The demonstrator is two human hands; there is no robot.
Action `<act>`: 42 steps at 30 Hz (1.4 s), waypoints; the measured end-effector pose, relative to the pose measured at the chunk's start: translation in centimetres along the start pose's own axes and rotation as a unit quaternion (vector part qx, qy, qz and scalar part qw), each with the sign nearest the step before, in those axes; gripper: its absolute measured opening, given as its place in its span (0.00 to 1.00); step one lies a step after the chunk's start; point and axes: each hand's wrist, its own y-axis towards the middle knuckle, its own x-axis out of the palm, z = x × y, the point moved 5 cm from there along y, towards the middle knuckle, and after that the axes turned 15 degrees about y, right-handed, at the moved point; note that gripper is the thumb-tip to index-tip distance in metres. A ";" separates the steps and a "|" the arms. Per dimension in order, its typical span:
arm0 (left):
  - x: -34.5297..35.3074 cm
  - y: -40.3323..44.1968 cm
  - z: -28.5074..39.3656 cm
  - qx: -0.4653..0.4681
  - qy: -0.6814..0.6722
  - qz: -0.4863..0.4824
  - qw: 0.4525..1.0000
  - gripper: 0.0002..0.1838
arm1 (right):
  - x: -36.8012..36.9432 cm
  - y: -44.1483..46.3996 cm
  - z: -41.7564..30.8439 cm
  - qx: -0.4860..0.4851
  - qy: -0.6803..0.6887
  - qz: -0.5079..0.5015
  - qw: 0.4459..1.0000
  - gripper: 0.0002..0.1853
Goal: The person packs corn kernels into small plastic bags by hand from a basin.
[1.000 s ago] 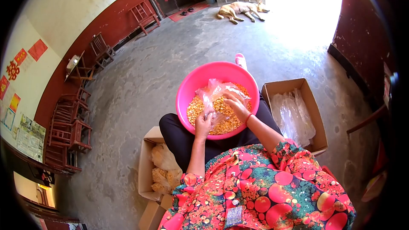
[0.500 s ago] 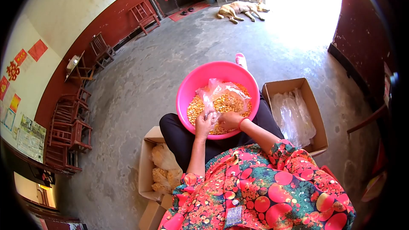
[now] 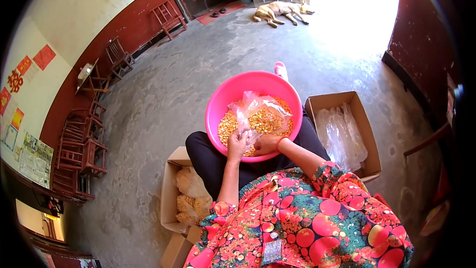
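While left fingers (image 3: 242, 137) pinch bag (image 3: 242, 115), kernels (image 3: 226, 130) lie beneath.

A basin (image 3: 212, 114) sits on the lap (image 3: 199, 148), kernels (image 3: 227, 126) and a bag (image 3: 253, 103) inside it. Left stands a carton (image 3: 169, 188) holding filled bags (image 3: 191, 182); right, a box (image 3: 370, 146) of plastic (image 3: 339, 136); ahead, a dog (image 3: 278, 11).

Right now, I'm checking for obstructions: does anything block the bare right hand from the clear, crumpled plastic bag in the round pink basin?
Nothing visible does: the right hand is within the basin, close beside the bag, which the bare left hand holds. Actual right-hand contact is unclear.
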 end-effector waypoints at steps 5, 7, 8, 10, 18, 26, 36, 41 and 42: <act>0.0 -0.2 0.7 0.020 -0.006 0.005 1.000 0.08 | -0.1 -0.4 -0.4 -0.031 0.045 -0.020 0.998 0.17; 0.0 -0.3 0.9 0.002 -0.009 -0.001 1.000 0.08 | -0.2 -0.5 -0.5 -0.019 0.059 -0.029 0.998 0.15; 0.0 -0.3 0.8 0.002 -0.009 -0.001 1.000 0.08 | -0.3 -0.6 -0.6 -0.020 0.059 -0.029 0.998 0.15; 0.0 -0.2 0.6 -0.003 -0.003 -0.003 1.000 0.08 | -0.5 -0.7 -0.7 -0.020 0.079 -0.025 0.996 0.14; 0.0 0.0 0.1 0.004 -0.001 0.000 1.000 0.08 | -0.8 -0.8 0.2 0.064 0.263 -0.064 0.961 0.11; 0.0 -0.2 0.5 -0.022 0.000 -0.011 1.000 0.08 | -2.8 -2.7 -1.3 0.088 0.589 0.018 0.803 0.08; 0.1 -0.1 0.3 0.002 -0.019 -0.006 1.000 0.08 | -1.7 -1.9 0.2 0.117 0.564 -0.031 0.817 0.06; 0.0 -0.4 0.7 -0.028 -0.016 -0.018 0.999 0.07 | -3.2 -1.7 2.4 0.087 0.606 0.166 0.773 0.07; 0.0 -0.4 0.7 -0.028 -0.015 -0.018 0.999 0.07 | -3.1 -1.5 2.8 0.087 0.606 0.166 0.773 0.07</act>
